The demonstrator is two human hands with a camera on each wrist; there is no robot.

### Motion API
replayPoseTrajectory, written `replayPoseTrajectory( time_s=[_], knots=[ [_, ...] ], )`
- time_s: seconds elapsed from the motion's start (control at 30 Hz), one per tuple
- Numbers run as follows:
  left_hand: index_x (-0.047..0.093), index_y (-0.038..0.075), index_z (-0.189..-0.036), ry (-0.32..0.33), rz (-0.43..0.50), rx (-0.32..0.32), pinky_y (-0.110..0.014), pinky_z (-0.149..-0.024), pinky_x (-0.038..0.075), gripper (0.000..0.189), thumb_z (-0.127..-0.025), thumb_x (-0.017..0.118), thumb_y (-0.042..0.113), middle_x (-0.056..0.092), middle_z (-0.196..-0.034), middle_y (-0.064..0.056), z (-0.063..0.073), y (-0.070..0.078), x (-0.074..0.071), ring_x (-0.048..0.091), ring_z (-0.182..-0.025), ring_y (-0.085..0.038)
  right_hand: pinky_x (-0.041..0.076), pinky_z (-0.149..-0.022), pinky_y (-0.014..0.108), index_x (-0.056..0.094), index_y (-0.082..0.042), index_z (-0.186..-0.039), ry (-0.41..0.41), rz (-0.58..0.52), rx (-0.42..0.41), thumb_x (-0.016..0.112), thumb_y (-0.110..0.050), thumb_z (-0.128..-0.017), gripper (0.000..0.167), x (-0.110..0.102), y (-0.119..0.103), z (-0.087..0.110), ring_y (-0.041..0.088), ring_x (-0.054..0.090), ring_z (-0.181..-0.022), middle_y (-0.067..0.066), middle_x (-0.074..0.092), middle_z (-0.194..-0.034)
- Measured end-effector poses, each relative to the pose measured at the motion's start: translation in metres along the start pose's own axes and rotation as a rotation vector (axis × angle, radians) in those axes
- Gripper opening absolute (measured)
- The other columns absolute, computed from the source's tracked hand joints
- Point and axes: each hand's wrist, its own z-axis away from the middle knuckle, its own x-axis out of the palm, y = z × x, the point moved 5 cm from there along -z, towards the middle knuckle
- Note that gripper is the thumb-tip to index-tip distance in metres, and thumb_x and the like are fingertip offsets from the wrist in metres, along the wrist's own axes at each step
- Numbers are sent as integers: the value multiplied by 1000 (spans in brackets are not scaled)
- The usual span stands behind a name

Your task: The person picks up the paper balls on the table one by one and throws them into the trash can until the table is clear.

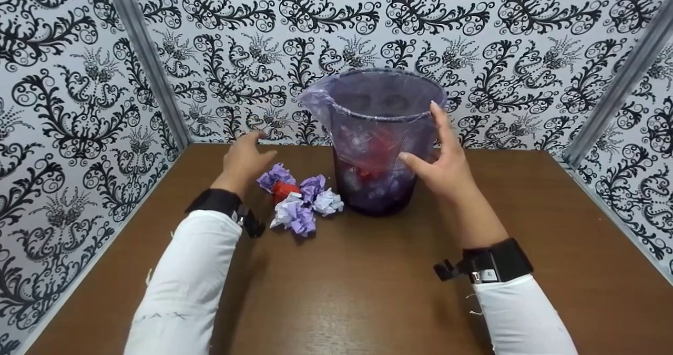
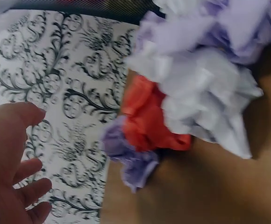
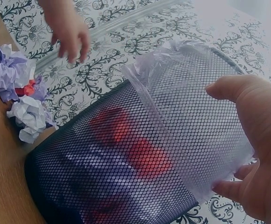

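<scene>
A dark mesh wastebasket point(image 1: 376, 181), lined with a translucent purple bag point(image 1: 318, 100) folded over its rim, stands upright. Red and pale crumpled paper shows through its mesh point(image 3: 149, 158). My right hand point(image 1: 449, 165) is spread at its right side, thumb toward the front, one fingertip right at the rim. Left of the basket lies a cluster of crumpled paper balls: purple point(image 1: 277, 175), red point(image 1: 285, 191) and white point(image 2: 205, 93). Just behind and left of that cluster my left hand point(image 1: 247, 158) hovers with parted fingers, holding nothing.
Everything stands on a brown wooden table point(image 1: 336, 292). Close behind the basket rises a wall point(image 1: 236, 55) with a black-and-white scroll pattern, and patterned side walls flank the table. Both wrists wear black straps point(image 1: 497, 263) with small devices.
</scene>
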Motion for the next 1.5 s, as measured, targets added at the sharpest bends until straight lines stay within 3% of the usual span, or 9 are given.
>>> replayPoseTrajectory(
  time_s=[0.13,0.23,0.53,0.8,1.13,1.5],
  knots=[
    [43,20,-155,-84,29,-84,-68,-120,27,68,-95,70,41,42,-162,-14,7,-17,18,41,-145,-44,47,-113,58,21,-41,-162,-5,10,-3,87,-26,-82,105,2,1,0,29,39,-147,3,28,-167],
    [42,20,-155,-131,34,-112,-67,-121,27,69,-95,68,42,42,-162,-16,10,-26,28,40,-146,-45,46,-113,58,21,-42,-162,-11,17,-1,87,-28,-82,105,4,1,1,29,37,-148,2,27,-168],
    [53,10,-146,-205,-16,-87,-57,-117,40,59,-92,64,32,54,-150,-20,12,-36,44,50,-138,-41,46,-113,58,21,-43,-162,-12,25,12,87,-30,-82,104,3,1,1,29,40,-146,4,30,-165],
    [61,6,-132,-208,29,-50,-50,-104,49,49,-88,69,26,64,-130,-23,17,-31,47,59,-115,-37,49,-111,56,21,-39,-162,-14,-4,4,86,-25,-83,103,3,-3,3,31,45,-141,3,29,-165],
    [56,-1,-115,-178,73,-35,-45,-95,52,39,-84,69,18,62,-120,-24,20,-28,50,60,-109,-36,49,-111,57,20,-39,-163,-15,22,2,87,-27,-82,105,1,-4,2,31,44,-143,5,30,-165],
    [58,-1,-108,-105,144,-34,-37,-80,53,34,-83,73,15,62,-108,-19,15,-37,51,60,-98,-32,49,-111,56,20,-43,-162,-15,23,16,87,-28,-83,104,-1,-3,1,31,44,-144,5,30,-165]
  ],
)
